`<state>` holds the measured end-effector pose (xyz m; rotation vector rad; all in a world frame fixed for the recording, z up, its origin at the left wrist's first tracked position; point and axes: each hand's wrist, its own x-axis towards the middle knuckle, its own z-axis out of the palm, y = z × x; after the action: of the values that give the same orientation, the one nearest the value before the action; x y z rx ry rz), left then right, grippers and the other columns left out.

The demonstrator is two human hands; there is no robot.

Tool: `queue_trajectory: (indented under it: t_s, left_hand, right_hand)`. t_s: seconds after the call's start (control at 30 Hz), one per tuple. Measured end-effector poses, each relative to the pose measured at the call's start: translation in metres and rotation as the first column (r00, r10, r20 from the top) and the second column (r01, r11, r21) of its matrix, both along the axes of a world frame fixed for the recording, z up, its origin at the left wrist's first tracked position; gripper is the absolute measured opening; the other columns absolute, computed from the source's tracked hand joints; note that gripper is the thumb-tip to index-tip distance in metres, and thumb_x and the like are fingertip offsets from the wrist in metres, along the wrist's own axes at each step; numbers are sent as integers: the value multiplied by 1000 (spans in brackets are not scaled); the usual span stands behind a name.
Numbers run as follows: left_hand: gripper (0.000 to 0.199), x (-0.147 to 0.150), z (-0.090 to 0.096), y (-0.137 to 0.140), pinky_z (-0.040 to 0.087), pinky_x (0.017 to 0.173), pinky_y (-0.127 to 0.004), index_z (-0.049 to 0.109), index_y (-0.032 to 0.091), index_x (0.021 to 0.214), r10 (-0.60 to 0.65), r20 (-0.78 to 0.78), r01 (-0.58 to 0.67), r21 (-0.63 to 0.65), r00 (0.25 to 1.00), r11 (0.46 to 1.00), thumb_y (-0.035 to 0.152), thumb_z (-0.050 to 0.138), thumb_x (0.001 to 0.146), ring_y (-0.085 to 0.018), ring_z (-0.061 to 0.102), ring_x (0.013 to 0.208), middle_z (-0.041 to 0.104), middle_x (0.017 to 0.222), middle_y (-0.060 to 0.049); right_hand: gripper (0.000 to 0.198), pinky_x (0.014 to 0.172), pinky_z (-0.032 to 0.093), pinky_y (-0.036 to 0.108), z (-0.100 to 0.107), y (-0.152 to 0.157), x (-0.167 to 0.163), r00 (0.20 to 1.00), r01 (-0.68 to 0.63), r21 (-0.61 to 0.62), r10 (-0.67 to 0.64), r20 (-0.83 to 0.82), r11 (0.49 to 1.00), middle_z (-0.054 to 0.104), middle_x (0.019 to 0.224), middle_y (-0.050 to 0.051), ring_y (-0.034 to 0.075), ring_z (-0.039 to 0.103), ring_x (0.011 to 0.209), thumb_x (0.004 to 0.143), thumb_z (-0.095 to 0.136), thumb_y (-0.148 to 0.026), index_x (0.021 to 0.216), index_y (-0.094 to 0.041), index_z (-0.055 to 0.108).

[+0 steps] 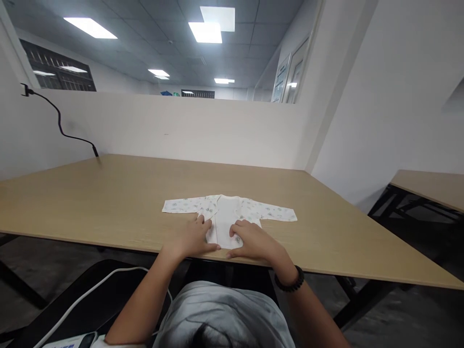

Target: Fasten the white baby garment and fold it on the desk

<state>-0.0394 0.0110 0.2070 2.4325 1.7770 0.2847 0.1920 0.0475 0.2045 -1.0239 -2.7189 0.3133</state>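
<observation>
A small white baby top (226, 212) with a grey print lies flat on the table, its two sleeves stretched out to the sides. Its front is open down the middle, showing the plain white inside. My left hand (195, 237) rests on the lower left part, thumb by the bottom hem and fingers bent on the cloth, with a gap between them. On the lower right part lies my right hand (252, 240), its fingers curled and its thumb apart near the hem. Both hands cover the garment's lower sides.
The light wooden table (126, 188) ends just in front of my body. A low white partition (203, 130) stands behind it. At the back left hangs a black cable (60, 121). A white cable (90, 290) crosses a black chair at lower left. Another table (431, 186) stands at right.
</observation>
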Motion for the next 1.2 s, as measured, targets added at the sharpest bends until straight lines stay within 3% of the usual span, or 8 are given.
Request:
queue_trajectory:
  t_s: [0.17, 0.47, 0.6, 0.73, 0.8, 0.93, 1.0, 1.2]
  left_hand:
    - [44, 15, -20, -19, 48, 80, -40, 64, 23, 105, 65, 69, -74, 144, 995, 987, 60, 64, 81, -33, 63, 97, 63, 104, -15]
    - [15, 29, -19, -18, 49, 76, -35, 55, 22, 97, 15, 407, -124, 244, 913, 962, 16, 43, 90, -24, 63, 89, 64, 100, -10]
    - [23, 39, -19, -9, 50, 86, -34, 55, 21, 104, -160, 439, -15, 369, 884, 929, 10, 40, 90, -22, 62, 96, 61, 107, -9]
    - [23, 49, -26, -8, 50, 83, -32, 58, 21, 108, -278, 278, 203, 270, 919, 941, 14, 43, 93, -22, 63, 94, 61, 108, -9]
    - [15, 49, -26, -13, 49, 78, -31, 59, 21, 105, -309, 192, 274, 186, 932, 944, 24, 48, 95, -22, 63, 92, 61, 107, -9]
    - [28, 32, -5, -18, 48, 76, -30, 61, 22, 107, -302, 158, 285, 121, 940, 951, 46, 49, 98, -24, 64, 93, 66, 102, -7]
    - [31, 21, 14, -7, 48, 77, -30, 62, 22, 107, -259, 130, 243, 125, 957, 962, 46, 43, 100, -23, 65, 91, 69, 99, -6]
    - [30, 22, 51, 98, 48, 80, -31, 69, 19, 107, -70, -144, 86, 108, 987, 990, 14, 42, 94, -25, 66, 100, 72, 111, -11]
  right_hand:
    - [14, 83, 43, 32, -13, 0, 17, 981, 97, 14, -94, -170, 995, 64, 97, 6, 22, 58, 94, 81, 61, -12, 93, -19, 58]
    - [24, 76, 45, 34, -27, -2, 27, 788, 501, 62, -426, -444, 863, 56, 85, 4, 22, 57, 82, 73, 48, -9, 94, -21, 51]
    - [29, 63, 46, 29, -21, 1, 23, 634, 449, -147, -430, -642, 882, 52, 78, -2, 16, 54, 65, 73, 52, -18, 102, -21, 48]
    - [34, 65, 52, 28, -15, 0, 18, 441, 321, -249, -377, -815, 914, 55, 90, 2, 15, 58, 73, 78, 60, -32, 107, -20, 48]
    - [34, 64, 52, 27, -14, -2, 20, 495, 235, -274, -357, -792, 933, 57, 92, 3, 15, 58, 73, 79, 63, -36, 106, -20, 50]
    - [26, 64, 49, 27, -4, 2, 30, 806, -21, -352, -193, -560, 936, 63, 82, 3, 16, 59, 72, 80, 68, -38, 95, -19, 61]
    - [22, 67, 49, 28, 8, 15, 30, 845, -42, -325, -140, -517, 945, 65, 78, 4, 17, 60, 73, 82, 67, -39, 90, -18, 64]
    - [10, 66, 45, 25, 39, 97, -7, 918, 150, -141, -191, -347, 978, 70, 88, 4, 16, 61, 75, 81, 61, -19, 88, -18, 68]
